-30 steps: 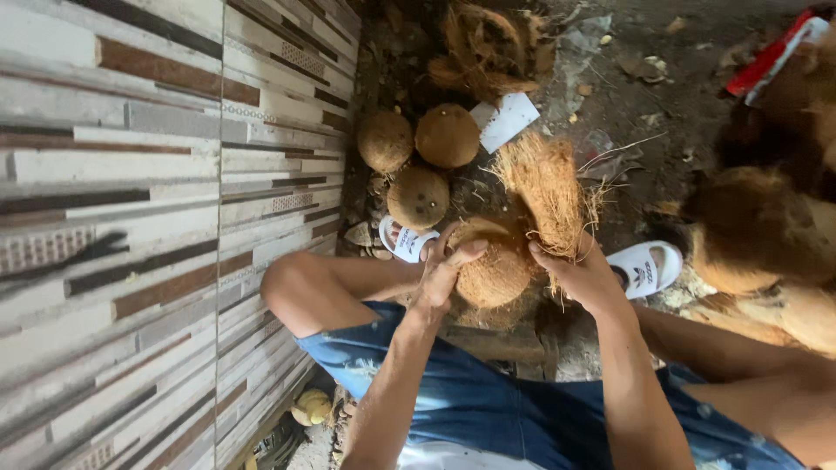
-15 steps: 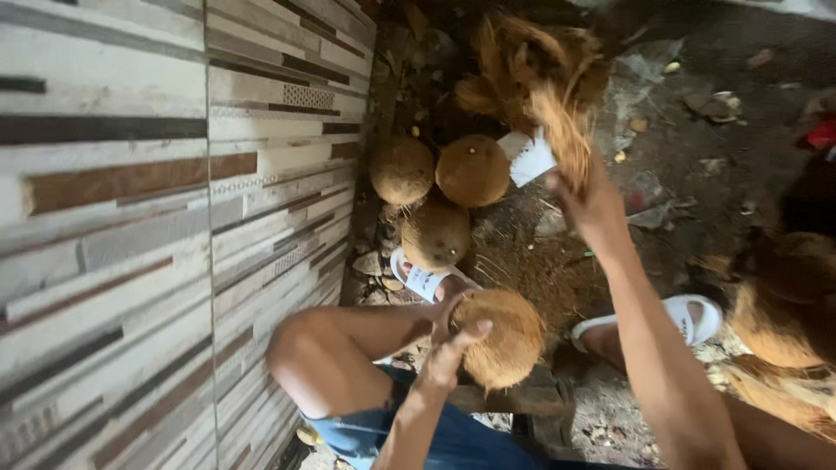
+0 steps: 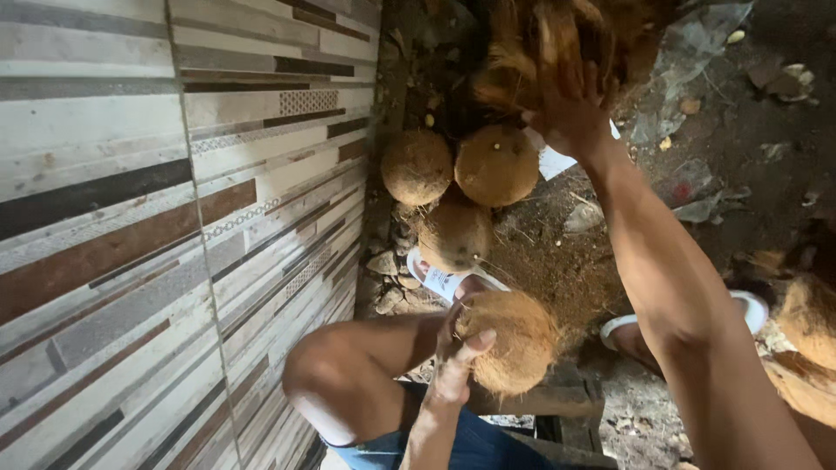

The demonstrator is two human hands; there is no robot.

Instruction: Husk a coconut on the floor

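- The husked coconut (image 3: 514,341) sits over your knees, above a wooden block (image 3: 540,399).
- Your left hand (image 3: 457,361) cups its side, thumb and fingers curled against the fibre.
- Your right hand (image 3: 570,109) reaches out, fingers closed on a clump of husk (image 3: 531,48) (the pile beyond is dim).
- Three coconuts (image 3: 496,165) lie near the tiled wall (image 3: 174,218).

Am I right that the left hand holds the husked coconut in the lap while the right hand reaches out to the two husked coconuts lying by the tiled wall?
Not quite. The head view shows three husked coconuts by the tiled wall, and the right hand reaches past them to a pile of husk. The left hand does hold the husked coconut in the lap.
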